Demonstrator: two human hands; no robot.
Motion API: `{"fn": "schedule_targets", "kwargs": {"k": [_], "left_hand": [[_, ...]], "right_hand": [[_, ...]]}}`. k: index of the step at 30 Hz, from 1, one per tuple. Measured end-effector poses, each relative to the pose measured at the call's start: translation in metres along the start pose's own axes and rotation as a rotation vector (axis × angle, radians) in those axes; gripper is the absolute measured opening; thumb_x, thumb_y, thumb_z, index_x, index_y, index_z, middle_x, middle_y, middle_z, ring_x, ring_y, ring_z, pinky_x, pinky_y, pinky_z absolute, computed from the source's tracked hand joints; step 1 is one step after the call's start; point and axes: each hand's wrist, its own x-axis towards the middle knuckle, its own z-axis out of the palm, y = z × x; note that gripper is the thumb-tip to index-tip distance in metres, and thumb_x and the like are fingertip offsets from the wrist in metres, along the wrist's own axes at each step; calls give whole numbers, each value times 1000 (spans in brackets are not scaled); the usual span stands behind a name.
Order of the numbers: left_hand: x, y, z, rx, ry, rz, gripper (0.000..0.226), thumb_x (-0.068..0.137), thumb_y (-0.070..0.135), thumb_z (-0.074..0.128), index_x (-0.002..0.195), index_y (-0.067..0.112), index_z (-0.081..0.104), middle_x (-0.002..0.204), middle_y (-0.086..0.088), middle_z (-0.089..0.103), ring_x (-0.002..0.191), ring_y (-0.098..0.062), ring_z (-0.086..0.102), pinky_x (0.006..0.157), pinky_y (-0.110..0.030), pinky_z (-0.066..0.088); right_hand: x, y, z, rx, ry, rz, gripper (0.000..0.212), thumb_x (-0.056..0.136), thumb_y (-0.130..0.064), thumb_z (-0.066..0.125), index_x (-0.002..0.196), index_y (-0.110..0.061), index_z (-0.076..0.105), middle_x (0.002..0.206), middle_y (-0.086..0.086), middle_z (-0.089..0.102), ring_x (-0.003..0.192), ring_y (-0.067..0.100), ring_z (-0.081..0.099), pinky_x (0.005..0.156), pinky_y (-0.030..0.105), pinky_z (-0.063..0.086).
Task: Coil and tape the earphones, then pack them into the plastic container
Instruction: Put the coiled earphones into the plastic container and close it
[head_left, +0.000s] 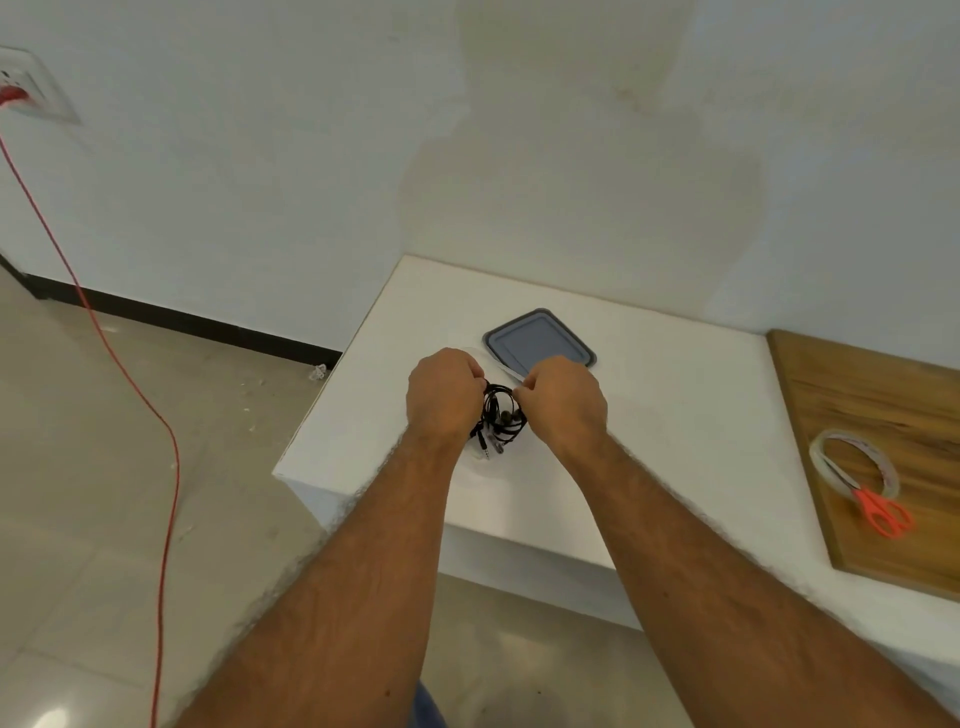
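Black earphones (500, 420) hang in a loose coil between my two hands, above the white table (649, 415). My left hand (444, 395) grips the left side of the coil with curled fingers. My right hand (563, 400) pinches the coil's upper right, and a pale strip that looks like tape (511, 373) runs up from its fingers. The jack and earbuds dangle at the bottom. A clear plastic container (480, 460) lies under my hands, mostly hidden. Its grey lid (540, 345) lies flat just behind them.
A wooden board (893, 415) lies at the right with a roll of white tape (831, 457) and orange scissors (880, 512) on it. A red cable (130, 374) runs from a wall socket down across the floor at the left. The wall stands close behind the table.
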Motion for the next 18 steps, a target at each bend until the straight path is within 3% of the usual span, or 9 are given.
{"fn": "schedule_targets", "kwargs": {"k": [3,6,10,13,16,18], "left_hand": [[0,1,-1,35,49,6,21,92,15,61,109,18,73,110,-1,72,101,-20,66,83,-28,49],[3,-1,-7,38,113,7,25,93,18,59,115,22,70,114,1,71,106,-20,64,85,-30,49],[11,-12,-15,88,160,-36,28,95,25,58,121,22,66,119,0,68,110,-21,61,85,-33,47],[14,-20,-16,119,162,-72,31,94,28,59,125,22,63,122,-1,66,113,-23,60,87,-35,47],[16,-24,-16,124,135,-91,34,95,29,58,127,21,61,126,-2,65,116,-24,59,89,-35,46],[16,-25,-15,125,108,-98,34,95,28,58,128,20,61,126,-3,65,116,-24,58,89,-34,45]], "right_hand": [[-1,4,-4,50,24,-30,18,89,-18,58,83,-19,75,77,0,71,71,20,65,59,28,52],[4,13,-9,130,94,-6,17,90,-19,57,89,-21,74,88,-3,72,82,19,65,67,29,52],[27,39,-8,80,142,-1,25,92,-11,52,108,-16,70,109,5,68,96,24,64,77,32,52],[39,61,3,-70,18,-105,41,92,-8,53,131,-19,59,133,10,52,120,28,49,88,35,46],[42,72,13,-215,-118,-271,46,95,-24,57,140,-25,50,148,5,39,138,25,30,103,39,36],[41,77,16,-219,-117,-313,45,96,-34,57,139,-28,51,149,1,40,139,22,31,105,38,34]]}}
